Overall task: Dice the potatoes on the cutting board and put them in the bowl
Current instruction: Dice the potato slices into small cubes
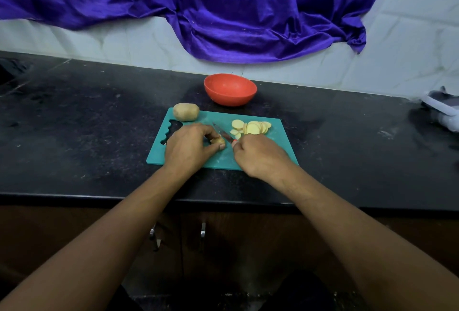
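A teal cutting board [278, 146] lies on the black counter. My left hand [188, 148] pinches a small end piece of potato [218, 140] on the board. My right hand [260, 156] grips a knife [222, 133] by its red handle; the blade rests against the right side of that piece. Several round potato slices [253, 127] lie in a pile at the board's far right. A whole unpeeled potato [186, 112] sits at the board's far left corner. The red bowl [230, 89] stands behind the board, and it looks empty.
The black counter [87, 124] runs left and right, with its front edge near my forearms. A blue cloth [223, 12] hangs on the tiled wall behind. A white and grey object [444, 109] lies at the far right edge. Cabinet handles [202, 232] show below the counter.
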`<state>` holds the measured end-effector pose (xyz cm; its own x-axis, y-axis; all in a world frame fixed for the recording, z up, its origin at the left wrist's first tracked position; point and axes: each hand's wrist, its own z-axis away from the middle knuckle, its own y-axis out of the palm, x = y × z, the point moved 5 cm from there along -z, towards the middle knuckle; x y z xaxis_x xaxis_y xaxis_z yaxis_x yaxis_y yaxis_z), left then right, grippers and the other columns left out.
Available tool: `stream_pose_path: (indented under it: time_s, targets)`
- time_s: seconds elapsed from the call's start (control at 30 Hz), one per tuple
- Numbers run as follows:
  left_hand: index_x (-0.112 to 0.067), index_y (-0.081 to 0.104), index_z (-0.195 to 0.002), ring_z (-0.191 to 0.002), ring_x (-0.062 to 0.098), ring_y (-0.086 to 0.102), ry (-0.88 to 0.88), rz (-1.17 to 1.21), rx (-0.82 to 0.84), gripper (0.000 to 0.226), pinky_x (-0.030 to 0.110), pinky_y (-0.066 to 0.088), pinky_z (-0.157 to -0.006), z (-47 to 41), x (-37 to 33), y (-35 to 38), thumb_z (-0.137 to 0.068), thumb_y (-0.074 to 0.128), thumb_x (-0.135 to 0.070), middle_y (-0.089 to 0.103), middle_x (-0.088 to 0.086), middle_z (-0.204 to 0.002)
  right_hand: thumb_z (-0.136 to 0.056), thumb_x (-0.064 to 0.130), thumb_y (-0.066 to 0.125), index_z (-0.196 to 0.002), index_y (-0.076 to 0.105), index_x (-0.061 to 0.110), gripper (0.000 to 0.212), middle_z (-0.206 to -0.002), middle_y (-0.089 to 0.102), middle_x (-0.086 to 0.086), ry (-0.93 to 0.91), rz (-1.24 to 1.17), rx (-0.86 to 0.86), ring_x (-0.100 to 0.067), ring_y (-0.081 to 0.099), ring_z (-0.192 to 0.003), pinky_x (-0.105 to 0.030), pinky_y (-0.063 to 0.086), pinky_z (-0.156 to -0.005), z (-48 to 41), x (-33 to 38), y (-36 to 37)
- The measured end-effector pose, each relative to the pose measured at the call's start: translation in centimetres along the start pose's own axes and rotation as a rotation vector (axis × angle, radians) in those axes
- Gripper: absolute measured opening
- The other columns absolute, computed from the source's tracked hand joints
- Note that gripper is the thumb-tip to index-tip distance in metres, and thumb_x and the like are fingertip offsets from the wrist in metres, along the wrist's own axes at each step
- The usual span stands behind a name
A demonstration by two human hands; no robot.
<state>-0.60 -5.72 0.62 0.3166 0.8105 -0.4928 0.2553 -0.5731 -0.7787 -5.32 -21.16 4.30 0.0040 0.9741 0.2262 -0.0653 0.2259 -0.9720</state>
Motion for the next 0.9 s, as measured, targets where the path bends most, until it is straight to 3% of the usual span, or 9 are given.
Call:
stream_pose_path:
  time_s: [0.37,0.67,0.9]
  targets:
    - [-0.037,0.078,-0.104,-0.087,0.007,0.065,-0.032,0.066,0.009,0.024,0.038,0.057,-0.081,0.2,0.1,-0.2,-0.084,0.079,-0.050,0.075,-0.016,-0.099,-0.108,0.039,0.040,-0.095,0.056,0.018,0.029,-0.085,0.057,-0.001,0.013,0.035,0.041,-0.020,0.059,-0.082,-0.036,0.045,-0.070,0.3,1.1,-0.3]
    - [-0.034,0.075,-0.093,-0.061,-0.006,0.045,-0.021,0.114,0.051,0.013,0.021,0.031,-0.056,0.0,-0.3,-0.8,-0.085,0.080,-0.043,0.044,-0.029,-0.061,-0.107,0.035,0.042,-0.102,0.058,0.018,0.023,-0.088,0.055,0.000,0.006,0.107,0.066,-0.024,0.060,-0.091,-0.038,0.047,-0.075,0.4,1.7,-0.6]
    - [-0.033,0.078,-0.097,-0.061,-0.005,0.045,-0.014,0.108,0.051,0.014,0.025,0.034,-0.058,-0.2,0.1,-0.7,-0.085,0.080,-0.041,0.045,-0.028,-0.060,-0.104,0.026,0.047,-0.120,0.063,0.013,0.026,-0.110,0.063,-0.008,0.011,0.168,0.045,-0.026,0.059,-0.095,-0.038,0.043,-0.072,0.0,3.2,-0.3]
